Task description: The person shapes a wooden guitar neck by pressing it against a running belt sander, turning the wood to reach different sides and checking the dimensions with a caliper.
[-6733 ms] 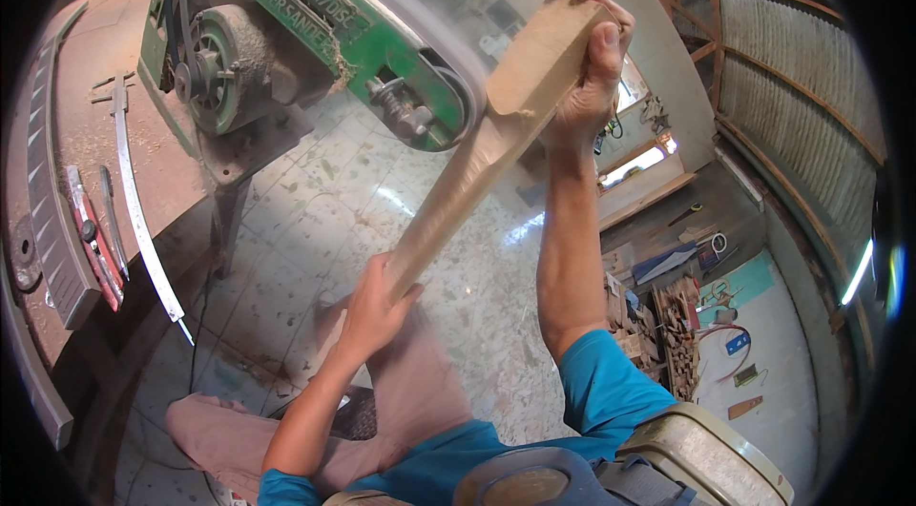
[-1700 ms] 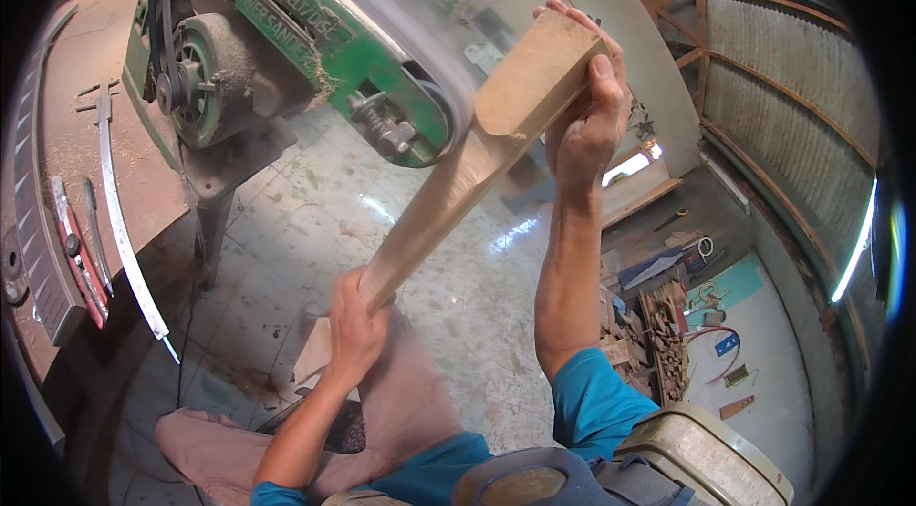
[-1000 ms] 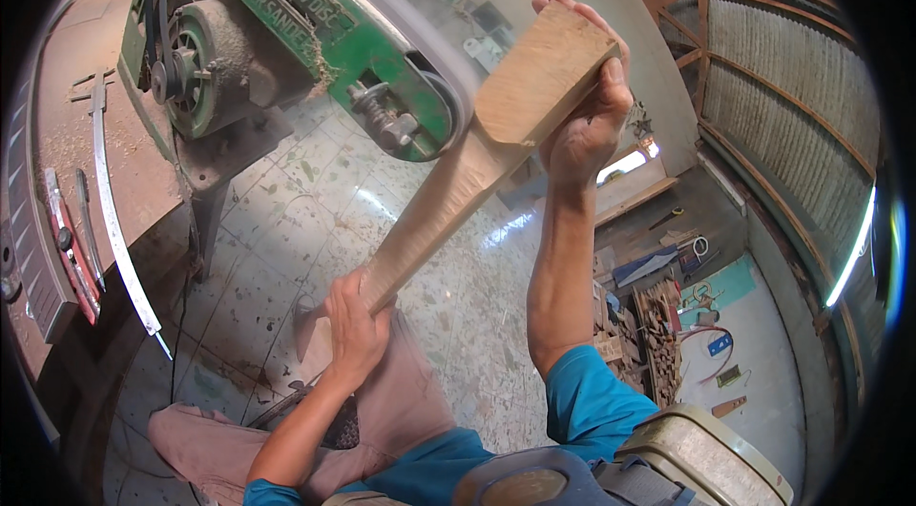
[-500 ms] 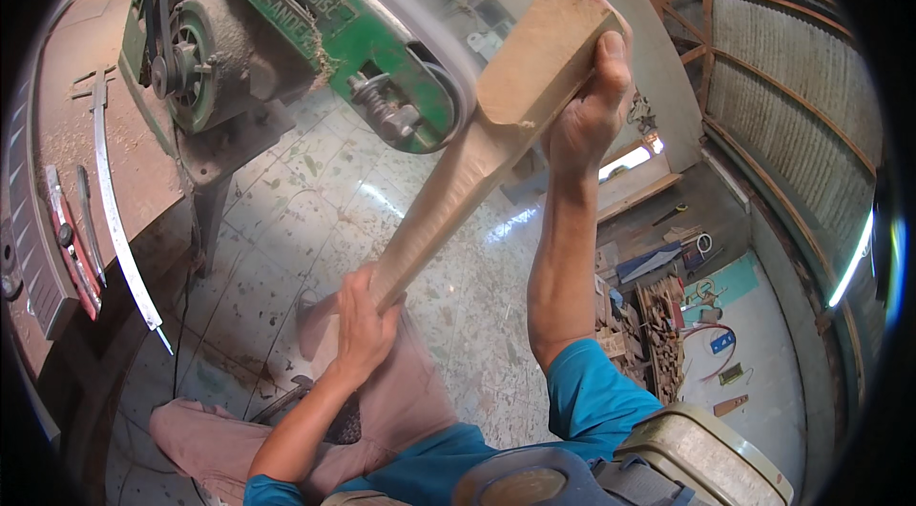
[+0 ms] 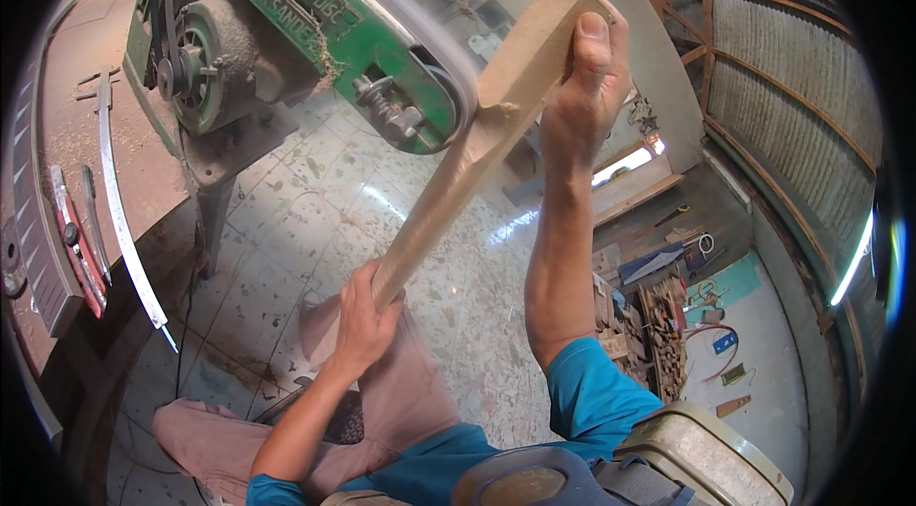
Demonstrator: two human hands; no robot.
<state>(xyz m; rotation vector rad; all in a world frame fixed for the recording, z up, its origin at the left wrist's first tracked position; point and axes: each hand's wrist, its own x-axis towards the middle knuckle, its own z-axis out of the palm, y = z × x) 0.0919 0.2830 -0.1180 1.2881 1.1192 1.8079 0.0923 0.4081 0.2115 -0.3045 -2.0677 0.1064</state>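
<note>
A long piece of pale wood [image 5: 448, 158] with a thick block-like head and a narrower shaft slants across the middle. My left hand [image 5: 364, 320] is wrapped round the lower end of its shaft. Up at the thick end, my right hand [image 5: 590, 67] grips the block, with the thumb on the near side and fingertips over the top. Between my hands, the neck of the wood meets the rounded end of the green belt sander [image 5: 382, 67]. The belt looks smeared, as if running. Part of the shaft's lower end is hidden by my left hand.
On the workbench [image 5: 143, 191] at left lie a caliper [image 5: 122, 210], a red utility knife [image 5: 78, 248] and a toothed metal bar [image 5: 43, 220]. Scrap wood [image 5: 658, 334] is stacked against the right wall. A cable hangs beside the bench.
The wood has rolled about its length, so its broad face looks narrower. My right wrist has turned with it. Both hands keep their grip, and the neck stays at the sander's end.
</note>
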